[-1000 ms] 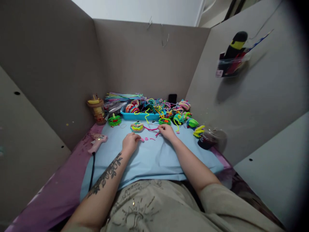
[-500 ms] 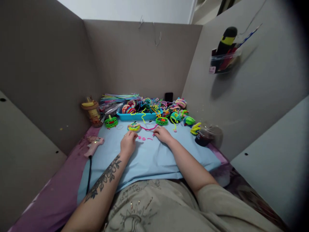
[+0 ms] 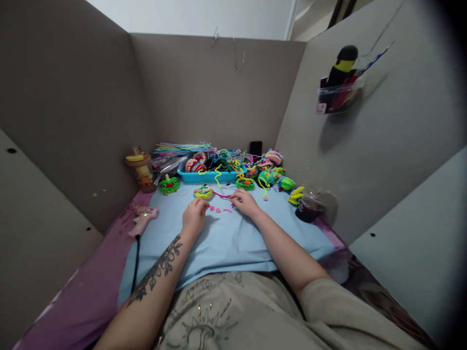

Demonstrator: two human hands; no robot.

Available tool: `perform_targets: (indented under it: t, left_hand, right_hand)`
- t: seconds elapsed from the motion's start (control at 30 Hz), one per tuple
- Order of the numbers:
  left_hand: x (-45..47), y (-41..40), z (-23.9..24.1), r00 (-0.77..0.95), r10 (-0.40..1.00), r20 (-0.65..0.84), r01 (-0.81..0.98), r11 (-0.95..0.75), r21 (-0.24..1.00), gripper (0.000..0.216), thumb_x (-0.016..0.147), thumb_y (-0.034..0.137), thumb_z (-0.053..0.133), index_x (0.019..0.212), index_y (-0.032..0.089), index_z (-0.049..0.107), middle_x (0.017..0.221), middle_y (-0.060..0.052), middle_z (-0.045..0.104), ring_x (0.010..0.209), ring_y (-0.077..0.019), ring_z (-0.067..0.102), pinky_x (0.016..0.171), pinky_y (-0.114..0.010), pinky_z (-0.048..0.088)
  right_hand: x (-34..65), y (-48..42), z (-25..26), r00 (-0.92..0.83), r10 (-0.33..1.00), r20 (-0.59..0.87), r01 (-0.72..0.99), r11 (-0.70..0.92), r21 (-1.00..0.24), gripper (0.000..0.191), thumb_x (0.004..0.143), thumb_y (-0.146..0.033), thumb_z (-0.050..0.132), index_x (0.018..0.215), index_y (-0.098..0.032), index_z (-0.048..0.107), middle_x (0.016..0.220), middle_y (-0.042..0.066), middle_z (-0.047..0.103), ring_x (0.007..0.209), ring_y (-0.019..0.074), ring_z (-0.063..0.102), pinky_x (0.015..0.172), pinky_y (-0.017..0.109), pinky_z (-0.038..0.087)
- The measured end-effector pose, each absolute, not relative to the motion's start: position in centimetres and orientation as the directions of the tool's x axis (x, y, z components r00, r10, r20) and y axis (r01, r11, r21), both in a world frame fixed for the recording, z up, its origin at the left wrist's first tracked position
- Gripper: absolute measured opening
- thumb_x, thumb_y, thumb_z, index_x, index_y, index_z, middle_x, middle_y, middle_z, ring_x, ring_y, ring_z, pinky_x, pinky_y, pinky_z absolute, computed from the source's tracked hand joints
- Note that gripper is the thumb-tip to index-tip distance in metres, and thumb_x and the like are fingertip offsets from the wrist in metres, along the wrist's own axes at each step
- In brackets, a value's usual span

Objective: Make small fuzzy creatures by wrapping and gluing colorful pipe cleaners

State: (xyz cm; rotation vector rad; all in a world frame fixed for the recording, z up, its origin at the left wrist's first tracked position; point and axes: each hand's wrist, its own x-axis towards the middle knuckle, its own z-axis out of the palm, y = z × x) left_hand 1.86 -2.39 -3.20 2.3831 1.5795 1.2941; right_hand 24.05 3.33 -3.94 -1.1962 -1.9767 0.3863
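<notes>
My left hand (image 3: 195,214) rests on the blue cloth with thumb and fingers pinched together; whatever lies in the pinch is too small to make out. Beside its fingertips are small pink fuzzy pieces (image 3: 218,210), and a short pink strip (image 3: 227,210) lies to their right. My right hand (image 3: 245,202) has its fingers curled down over the end of a thin metal tool (image 3: 225,198), whose kind I cannot tell. Behind that tool runs a pink pipe cleaner (image 3: 221,194). A round yellow and multicoloured fuzzy piece (image 3: 203,193) sits just beyond my left hand.
A blue tray (image 3: 207,178) heaped with pipe cleaners stands at the back. Green fuzzy figures (image 3: 170,184) and other fuzzy pieces flank it. Left are a pink glue gun (image 3: 144,221) with its cord and a tumbler (image 3: 141,172); right, a dark cup (image 3: 308,210). Grey panels enclose the table.
The fingers of my right hand have shifted slightly onto the metal tool. My left hand stays almost in place, and the whole view has tilted a little.
</notes>
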Motion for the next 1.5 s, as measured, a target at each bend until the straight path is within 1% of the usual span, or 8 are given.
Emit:
perform_targets:
  t: [0.1, 0.2, 0.5, 0.67, 1.0, 1.3, 1.4, 1.5]
  left_hand:
    - [2.2, -2.7, -3.2, 0.216, 0.75, 0.625, 0.803, -0.501, 0.323, 0.017, 0.087, 0.019, 0.045, 0.083, 0.022, 0.061, 0.088, -0.004, 0.062, 0.088, -0.0183, 0.055, 0.077, -0.028, 0.042]
    - [2.4, -3.0, -3.1, 0.244, 0.732, 0.637, 0.817, -0.509, 0.271, 0.02, 0.088, 0.018, 0.044, 0.085, 0.022, 0.063, 0.088, -0.004, 0.063, 0.087, -0.0179, 0.055, 0.076, -0.027, 0.041]
    - [2.3, -3.2, -3.1, 0.277, 0.731, 0.624, 0.835, -0.504, 0.22, 0.021, 0.086, 0.016, 0.046, 0.087, 0.024, 0.066, 0.089, -0.004, 0.064, 0.085, -0.0177, 0.054, 0.074, -0.026, 0.04]
    - [2.4, -3.0, -3.3, 0.211, 0.768, 0.604, 0.86, -0.44, 0.259, 0.016, 0.087, 0.024, 0.049, 0.09, 0.023, 0.065, 0.09, -0.005, 0.063, 0.086, -0.0193, 0.055, 0.072, -0.028, 0.04]
    - [2.2, -3.2, -3.2, 0.181, 0.772, 0.609, 0.885, -0.398, 0.242, 0.021, 0.088, 0.029, 0.046, 0.083, 0.023, 0.066, 0.08, -0.005, 0.061, 0.08, -0.0192, 0.054, 0.068, -0.027, 0.038]
    - [2.2, -3.2, -3.5, 0.156, 0.778, 0.609, 0.868, -0.402, 0.291, 0.017, 0.085, 0.024, 0.049, 0.081, 0.022, 0.066, 0.076, -0.004, 0.06, 0.079, -0.019, 0.055, 0.068, -0.027, 0.038]
    - [2.3, -3.2, -3.3, 0.12, 0.821, 0.558, 0.844, -0.381, 0.379, 0.015, 0.083, 0.024, 0.051, 0.079, 0.021, 0.066, 0.076, -0.004, 0.062, 0.079, -0.0184, 0.056, 0.068, -0.027, 0.039]
    - [2.4, -2.9, -3.3, 0.08, 0.876, 0.476, 0.794, -0.345, 0.5, 0.015, 0.081, 0.026, 0.053, 0.078, 0.02, 0.066, 0.077, -0.003, 0.065, 0.076, -0.0167, 0.057, 0.068, -0.026, 0.039]
  right_hand:
    - [21.9, 2.2, -3.6, -0.379, 0.809, 0.448, 0.411, 0.582, -0.702, 0.015, 0.075, -0.026, 0.063, 0.087, -0.021, 0.071, 0.088, 0.003, 0.061, 0.072, 0.0132, 0.055, 0.069, 0.027, 0.044]
    - [19.9, 1.4, -3.7, -0.413, 0.79, 0.452, 0.359, 0.598, -0.716, 0.014, 0.073, -0.031, 0.066, 0.082, -0.022, 0.071, 0.082, 0.002, 0.061, 0.064, 0.0114, 0.051, 0.063, 0.025, 0.042]
    - [19.0, 0.8, -3.4, -0.378, 0.773, 0.509, 0.365, 0.63, -0.685, 0.005, 0.074, -0.02, 0.063, 0.076, -0.021, 0.067, 0.079, 0.001, 0.059, 0.073, 0.0141, 0.052, 0.066, 0.026, 0.041]
    - [19.1, 0.8, -3.5, -0.393, 0.763, 0.512, 0.45, 0.646, -0.617, 0.011, 0.077, -0.013, 0.057, 0.072, -0.02, 0.065, 0.08, 0.002, 0.057, 0.08, 0.0157, 0.052, 0.075, 0.028, 0.04]
    - [19.0, 0.6, -3.6, -0.455, 0.729, 0.512, 0.524, 0.684, -0.508, 0.005, 0.081, -0.02, 0.06, 0.081, -0.021, 0.064, 0.086, 0.004, 0.059, 0.087, 0.018, 0.052, 0.082, 0.032, 0.038]
    - [18.6, 0.5, -4.0, -0.388, 0.744, 0.545, 0.563, 0.659, -0.499, 0.005, 0.078, -0.02, 0.061, 0.074, -0.019, 0.061, 0.08, 0.003, 0.056, 0.079, 0.0162, 0.051, 0.074, 0.028, 0.039]
    - [18.7, 0.5, -4.0, -0.352, 0.746, 0.566, 0.551, 0.654, -0.519, 0.006, 0.079, -0.02, 0.059, 0.073, -0.019, 0.062, 0.08, 0.003, 0.055, 0.079, 0.0159, 0.051, 0.073, 0.028, 0.039]
    - [18.7, 0.5, -3.8, -0.281, 0.772, 0.57, 0.486, 0.627, -0.609, 0.01, 0.078, -0.019, 0.058, 0.068, -0.019, 0.061, 0.076, 0.001, 0.054, 0.074, 0.0148, 0.051, 0.069, 0.027, 0.039]
